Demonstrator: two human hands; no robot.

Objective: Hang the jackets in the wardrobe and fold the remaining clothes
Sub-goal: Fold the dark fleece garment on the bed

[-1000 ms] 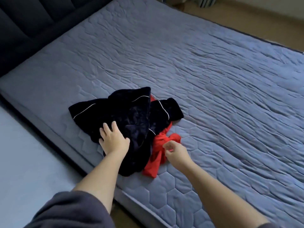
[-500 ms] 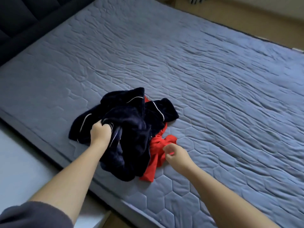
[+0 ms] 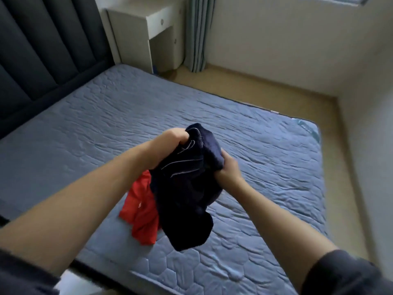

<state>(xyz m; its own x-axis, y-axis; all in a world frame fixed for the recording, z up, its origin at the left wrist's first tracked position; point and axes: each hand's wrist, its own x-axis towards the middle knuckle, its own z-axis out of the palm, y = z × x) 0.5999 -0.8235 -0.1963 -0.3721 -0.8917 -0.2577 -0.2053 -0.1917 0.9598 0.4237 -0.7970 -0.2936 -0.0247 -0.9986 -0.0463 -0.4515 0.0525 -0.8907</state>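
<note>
A dark navy velvet garment (image 3: 185, 194) with thin pale piping hangs bunched in the air above the bed. My left hand (image 3: 176, 138) grips its upper left edge. My right hand (image 3: 226, 167) grips its right side a little lower. A red garment (image 3: 141, 211) lies crumpled on the bed (image 3: 265, 167) below and left of the dark one, partly hidden behind it and my left forearm.
The bed has a grey-blue quilted cover and a dark padded headboard (image 3: 42, 52) at the left. A white bedside cabinet (image 3: 146, 33) and a striped curtain (image 3: 196, 33) stand beyond it. Beige floor (image 3: 297, 92) runs along the far and right sides.
My left hand gripped the dark garment and lifted it off the bed. My right hand let go of the red garment and took hold of the dark one. My head tilted up.
</note>
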